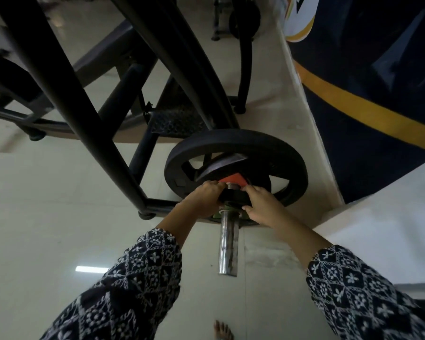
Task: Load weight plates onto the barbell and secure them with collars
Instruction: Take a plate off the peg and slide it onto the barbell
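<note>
A chrome barbell sleeve (228, 246) points toward me from the centre of the view. A large black weight plate (233, 146) with open spokes and a red centre patch hangs on it. In front of that plate sits a small black plate (233, 195) on the sleeve, with a greenish part just under it. My left hand (204, 198) grips its left edge and my right hand (263, 204) grips its right edge. Much of the small plate is hidden by my fingers. No collar is visible.
A black steel rack frame (88, 114) with slanted posts fills the left and upper view, its feet on the pale tiled floor (47, 229). A dark blue wall with a yellow stripe (368, 111) runs close on the right. My bare foot (222, 331) shows at the bottom.
</note>
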